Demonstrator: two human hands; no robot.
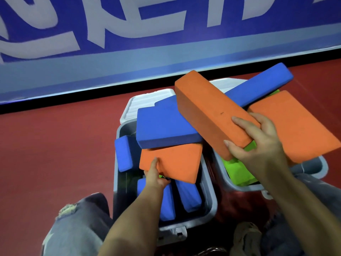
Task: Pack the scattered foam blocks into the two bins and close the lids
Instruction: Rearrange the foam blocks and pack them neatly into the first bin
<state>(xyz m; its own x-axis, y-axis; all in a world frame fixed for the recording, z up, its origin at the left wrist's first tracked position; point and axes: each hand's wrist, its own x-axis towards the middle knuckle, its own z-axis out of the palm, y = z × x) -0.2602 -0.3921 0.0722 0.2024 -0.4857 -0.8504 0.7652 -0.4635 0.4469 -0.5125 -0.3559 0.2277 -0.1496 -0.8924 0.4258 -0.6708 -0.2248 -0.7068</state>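
Note:
Two grey bins stand side by side on the red floor, the left bin (208, 204) and the right bin (321, 169). My right hand (258, 143) grips the near end of a long orange block (208, 108) held above both bins. My left hand (155, 174) holds the near left corner of a flat orange block (177, 159) in the left bin, thumb on top. A large blue block (162, 126) lies across that bin over smaller blue blocks (188, 194). The right bin holds green blocks (238, 170), a wide orange slab (295, 124) and a long blue block (262, 85).
White lids (147, 102) stand open behind the bins. A blue banner wall (166, 52) with a black base strip runs along the back. My knees in jeans (77, 228) are at the bottom, close to the bins. Red floor (55, 145) stretches to the left.

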